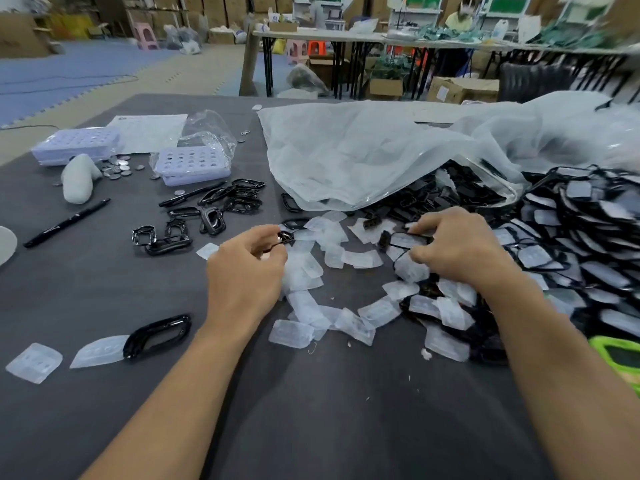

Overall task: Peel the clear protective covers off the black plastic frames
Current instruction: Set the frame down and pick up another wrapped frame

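Black bare frame (285, 237): a small glossy black plastic frame, pinched at the curled fingertips of the left hand (247, 268), just over the dark grey table (311, 427); no cover showed on it.
Covered frame (408, 240): a black plastic frame under a clear moulded cover, nipped between the thumb and bent fingers of the right hand (457, 247), at the near edge of the unpeeled pile (581, 244).
Step in hand: probably setting the stripped piece aside and starting on the next one.
Doing it well: hold the frame by its rim, lift one corner of the cover with a nail, and draw it off low and evenly, since so thin a frame would likely flex; drop covers and frames in separate heaps.
Finished frames (214, 209): roughly a dozen in a loose cluster to the left; overlap prevented an exact count.
Lone frame (159, 332): one, at the near left, touching a cover.
Loose covers (311, 282): well over twenty between and around the hands.
Stray covers (34, 362): two at the near left.
Unpeeled pile: too many to count, partly under a milky plastic bag (363, 150).
Black pens (67, 223): two.
Lilac perforated trays (192, 164): two.
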